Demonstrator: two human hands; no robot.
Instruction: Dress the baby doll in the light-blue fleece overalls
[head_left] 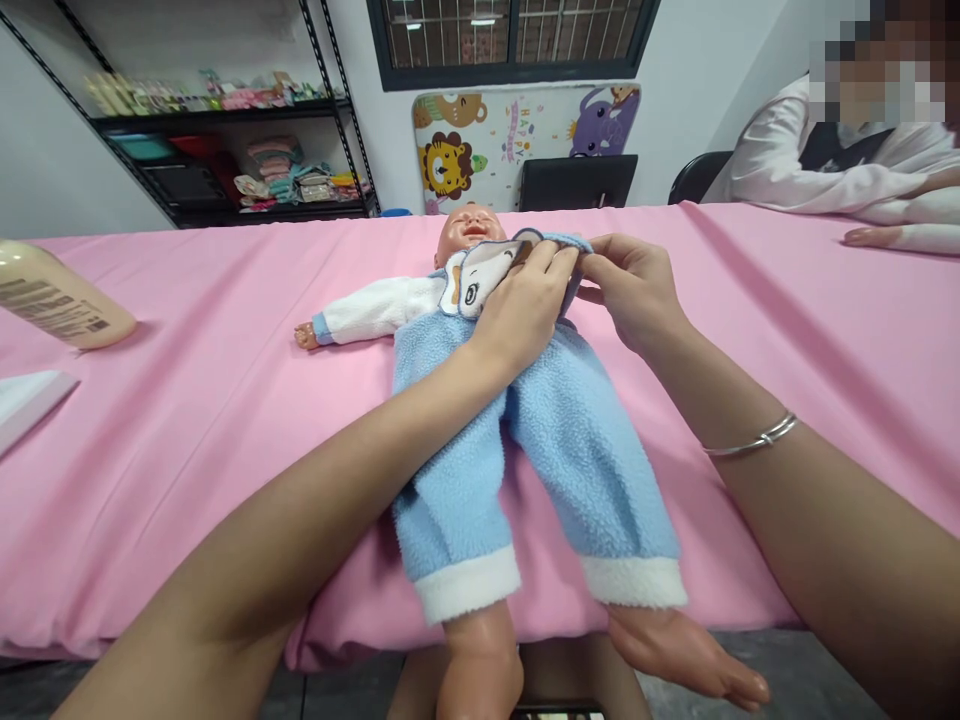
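Observation:
A baby doll (471, 228) lies on its back, head away from me and feet over the near table edge. It wears a fleecy blue and white romper (450, 480); a white front panel with a printed animal face (480, 280) covers part of its chest. My left hand (529, 300) rests over the chest, its fingers curled on the panel's edge. Beside it, my right hand (634, 285) pinches the romper's blue-trimmed edge near the shoulder. One doll arm stretches out to the left in a white sleeve (379, 308); the other arm is not visible.
Pink cloth (225, 420) covers the table. To the left are a lotion bottle (64, 295) and a white object (30, 400). A person in white sleeves (795, 160) sits at the far right. Behind the table stand a stocked shelf (225, 120) and a black screen (577, 182).

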